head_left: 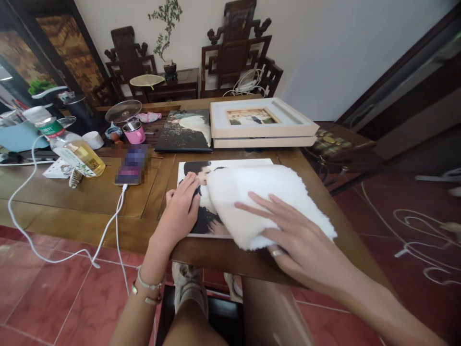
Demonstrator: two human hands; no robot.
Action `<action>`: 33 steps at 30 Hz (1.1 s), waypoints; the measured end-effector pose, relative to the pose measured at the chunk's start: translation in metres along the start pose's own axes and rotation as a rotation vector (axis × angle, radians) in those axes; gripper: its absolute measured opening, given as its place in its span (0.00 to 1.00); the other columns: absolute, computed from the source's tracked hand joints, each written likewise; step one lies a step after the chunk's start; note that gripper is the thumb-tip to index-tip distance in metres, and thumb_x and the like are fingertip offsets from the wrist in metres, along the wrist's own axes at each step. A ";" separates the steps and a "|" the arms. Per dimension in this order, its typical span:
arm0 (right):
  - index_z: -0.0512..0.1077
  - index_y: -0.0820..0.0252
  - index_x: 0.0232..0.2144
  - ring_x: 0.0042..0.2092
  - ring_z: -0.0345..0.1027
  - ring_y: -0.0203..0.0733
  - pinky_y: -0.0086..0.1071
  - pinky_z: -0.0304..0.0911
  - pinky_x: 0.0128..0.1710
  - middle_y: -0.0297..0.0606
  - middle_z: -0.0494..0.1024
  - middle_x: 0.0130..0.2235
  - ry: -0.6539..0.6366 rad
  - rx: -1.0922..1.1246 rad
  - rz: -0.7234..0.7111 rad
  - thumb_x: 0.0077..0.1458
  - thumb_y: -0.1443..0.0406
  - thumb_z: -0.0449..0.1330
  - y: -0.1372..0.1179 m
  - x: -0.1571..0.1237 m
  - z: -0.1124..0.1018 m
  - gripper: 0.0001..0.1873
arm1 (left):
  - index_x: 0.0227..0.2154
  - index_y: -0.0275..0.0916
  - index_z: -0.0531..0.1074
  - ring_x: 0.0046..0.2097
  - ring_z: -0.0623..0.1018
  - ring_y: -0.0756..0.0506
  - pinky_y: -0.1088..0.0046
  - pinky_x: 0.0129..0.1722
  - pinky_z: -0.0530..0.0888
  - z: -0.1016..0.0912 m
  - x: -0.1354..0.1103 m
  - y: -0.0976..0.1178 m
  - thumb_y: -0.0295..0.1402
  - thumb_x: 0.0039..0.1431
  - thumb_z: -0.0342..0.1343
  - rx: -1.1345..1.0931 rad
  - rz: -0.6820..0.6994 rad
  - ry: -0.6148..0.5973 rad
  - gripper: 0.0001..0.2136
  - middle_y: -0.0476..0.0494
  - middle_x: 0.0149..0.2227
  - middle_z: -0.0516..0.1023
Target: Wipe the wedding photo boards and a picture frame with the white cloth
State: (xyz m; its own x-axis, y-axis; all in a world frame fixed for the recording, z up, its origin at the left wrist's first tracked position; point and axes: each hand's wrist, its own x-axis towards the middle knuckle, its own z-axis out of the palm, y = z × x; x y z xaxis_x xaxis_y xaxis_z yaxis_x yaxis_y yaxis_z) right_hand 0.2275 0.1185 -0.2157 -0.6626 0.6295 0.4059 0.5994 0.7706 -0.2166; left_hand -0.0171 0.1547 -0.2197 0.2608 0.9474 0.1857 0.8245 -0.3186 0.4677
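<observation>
A photo print or album (223, 226) showing two people lies flat near the table's front edge. My left hand (183, 204) rests on its left side, fingers stretched out over the picture. Over its right part spreads a white fluffy cloth (266, 180), hiding most of the picture and reaching past its right edge. My right hand (288, 230) lies on top of this cloth with its fingers spread, pressing it down; part of the cloth bunches below the fingers.
Behind the photo are a dark album (185, 129) and two stacked pale frames (264, 122). To the left are a phone (132, 163) on a white cable, a pink mug (135, 132) and a bottle of yellow liquid (77, 151). The wooden table's (345, 245) right edge is close.
</observation>
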 end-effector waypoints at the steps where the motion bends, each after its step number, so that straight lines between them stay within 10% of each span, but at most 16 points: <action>1: 0.72 0.56 0.26 0.65 0.49 0.52 0.58 0.52 0.61 0.39 0.68 0.59 0.008 -0.009 0.012 0.42 0.78 0.48 0.006 0.002 0.000 0.17 | 0.60 0.37 0.59 0.67 0.55 0.43 0.55 0.60 0.59 -0.001 -0.001 0.000 0.28 0.66 0.40 0.001 -0.003 0.000 0.21 0.36 0.66 0.57; 18: 0.69 0.59 0.20 0.67 0.44 0.57 0.59 0.46 0.63 0.40 0.64 0.62 0.042 -0.010 -0.037 0.36 0.78 0.49 -0.025 -0.004 0.008 0.14 | 0.61 0.35 0.58 0.68 0.54 0.43 0.56 0.60 0.59 -0.003 0.000 0.000 0.28 0.66 0.40 0.012 0.002 -0.011 0.21 0.35 0.66 0.57; 33: 0.71 0.59 0.26 0.65 0.49 0.55 0.57 0.52 0.61 0.41 0.69 0.59 0.036 -0.056 0.005 0.43 0.79 0.48 -0.004 0.008 0.003 0.16 | 0.60 0.36 0.59 0.67 0.55 0.42 0.54 0.59 0.59 -0.003 -0.002 0.000 0.28 0.66 0.40 0.003 0.016 0.005 0.20 0.34 0.65 0.58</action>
State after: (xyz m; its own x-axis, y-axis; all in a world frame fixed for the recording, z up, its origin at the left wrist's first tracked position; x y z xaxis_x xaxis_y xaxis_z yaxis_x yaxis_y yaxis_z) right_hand 0.2185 0.1205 -0.2149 -0.6437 0.6286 0.4364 0.6273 0.7601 -0.1696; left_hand -0.0195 0.1526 -0.2180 0.2718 0.9419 0.1972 0.8218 -0.3338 0.4618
